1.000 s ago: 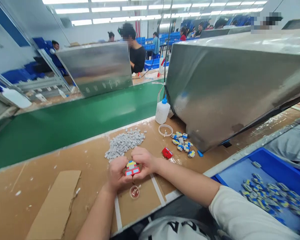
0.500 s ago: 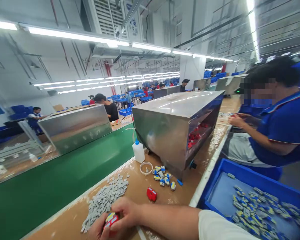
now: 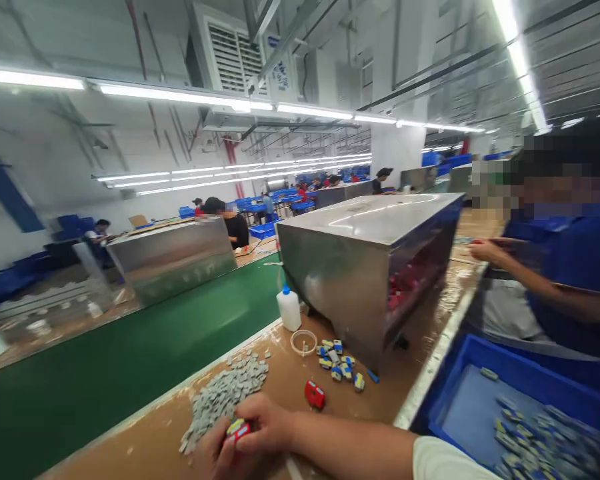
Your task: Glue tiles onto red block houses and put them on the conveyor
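from my feed, both hands, left hand [image 3: 215,453] and right hand [image 3: 265,423], closed on a small red piece [image 3: 238,430] at the bench [image 3: 290,387] edge (view tilted up), where i judge a slip could drop it into the grey parts [image 3: 225,393].

- Steel housing [image 3: 365,267] at two o'clock: brushed sheet metal, dull sheen.
- Conveyor belt [image 3: 110,373]: matt green, smooth.
- Worktop [image 3: 290,393]: brown board, scuffed, under glossy film.
- Blue bin [image 3: 480,373] at four o'clock: smooth plastic.
- Bottle [image 3: 289,309]: translucent white plastic.
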The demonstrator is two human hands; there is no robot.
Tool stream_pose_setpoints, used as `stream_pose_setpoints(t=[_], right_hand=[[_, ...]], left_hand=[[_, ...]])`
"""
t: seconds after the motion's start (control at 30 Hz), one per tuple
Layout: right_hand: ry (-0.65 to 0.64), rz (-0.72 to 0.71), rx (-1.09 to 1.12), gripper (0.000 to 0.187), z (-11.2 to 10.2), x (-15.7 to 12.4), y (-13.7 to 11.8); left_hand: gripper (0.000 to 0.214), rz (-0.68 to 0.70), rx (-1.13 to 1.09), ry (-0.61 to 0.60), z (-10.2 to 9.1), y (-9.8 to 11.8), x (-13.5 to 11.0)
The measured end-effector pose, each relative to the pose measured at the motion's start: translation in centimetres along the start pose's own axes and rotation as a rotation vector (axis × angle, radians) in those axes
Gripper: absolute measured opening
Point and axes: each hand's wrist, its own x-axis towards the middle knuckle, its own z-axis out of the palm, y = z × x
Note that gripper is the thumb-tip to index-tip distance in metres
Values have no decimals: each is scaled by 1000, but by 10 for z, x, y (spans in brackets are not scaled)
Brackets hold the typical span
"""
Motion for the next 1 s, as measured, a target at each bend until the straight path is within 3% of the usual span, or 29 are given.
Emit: stream_pose_setpoints(t=[0.1, 0.2, 0.47, 0.8, 1.0], right_hand=[[94, -39, 36, 75, 0, -6, -15], [68, -54, 70, 68, -4, -15, -26], [28, -34, 74, 58, -13, -26, -15], [41, -113, 59, 60, -17, -22, -27], [-9, -128, 37, 62, -25, -14, -33]], left_hand=[[80, 31, -2, -110, -4, 12, 0], [89, 12, 58, -142, -4, 16, -1], [92, -50, 52, -243, 2, 2, -5], [88, -37, 56, -243, 0, 3, -4], [84, 66, 94, -217, -4, 11, -3]])
